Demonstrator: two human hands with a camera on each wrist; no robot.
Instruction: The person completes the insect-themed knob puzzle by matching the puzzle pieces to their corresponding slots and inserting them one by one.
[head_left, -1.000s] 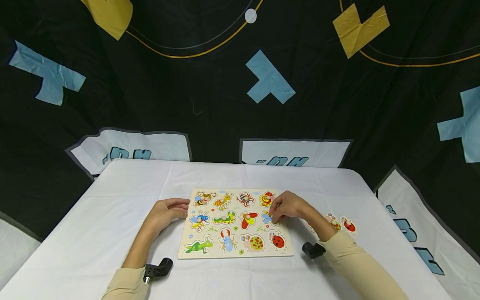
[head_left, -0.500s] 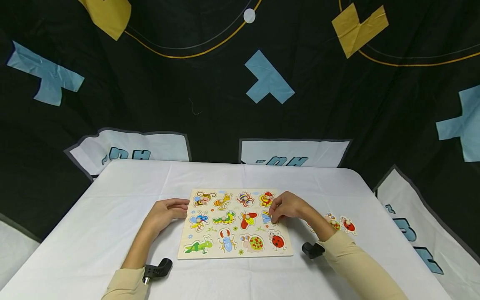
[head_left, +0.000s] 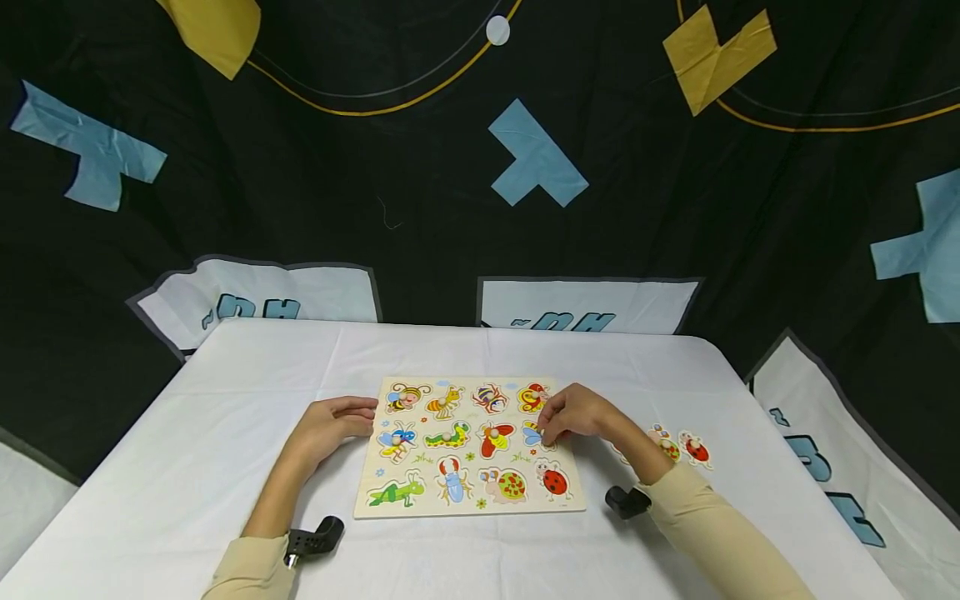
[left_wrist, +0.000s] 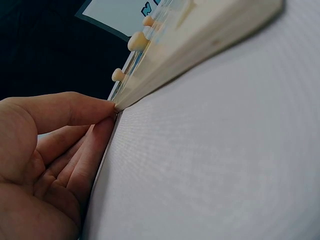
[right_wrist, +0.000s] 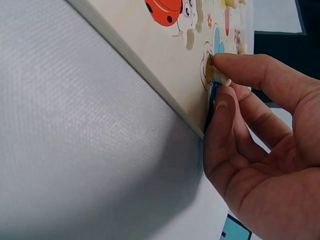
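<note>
A wooden peg puzzle board with rows of painted insects lies on the white table. At the right end of its middle row, my right hand pinches a blue-winged insect puzzle piece. The right wrist view shows the piece's pale knob between thumb and fingers, with the piece at its recess; whether it lies flush is hidden. My left hand rests at the board's left edge. Up close, the fingertips of that hand touch the board's edge with nothing gripped.
Loose ladybird and snail pieces lie on the table right of the board, with another partly behind the right forearm. Wrist cameras hang by both sleeves. A black cloth stands behind the white table.
</note>
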